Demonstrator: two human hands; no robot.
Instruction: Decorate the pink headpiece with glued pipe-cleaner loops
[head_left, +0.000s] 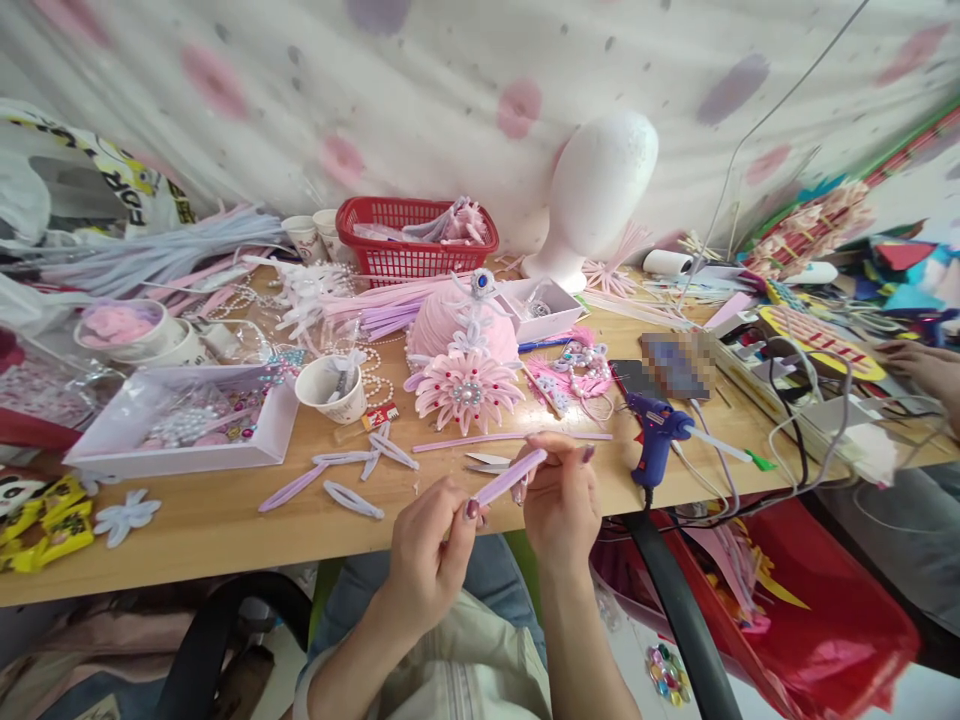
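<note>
At the near middle of the desk (247, 545), just above its edge, a fuzzy lilac strip (510, 478) is held between both hands. Its near left end is pinched between the thumb and finger of the left hand (433, 535), while the far right end is held in the curled fingers of the right hand (562, 500). The long axis is thus set on a slant, pointed from near left to far right, with the far end slightly raised. Whether the strip is folded double cannot be made out for certain, as its ends are partly covered.

Just beyond it, scissors (487, 463) are laid, and behind them a thin pink stem (442, 443) is stretched left to right. Farther back, a pink flower ornament (466, 393) is placed, studded with red and pearly beads. To the left, a grey fuzzy loop (354, 500) is laid near the edge; to the right, a blue glue gun (656, 435) is seen. At the far right, another person's hand (934, 375) is partly shown.
</note>
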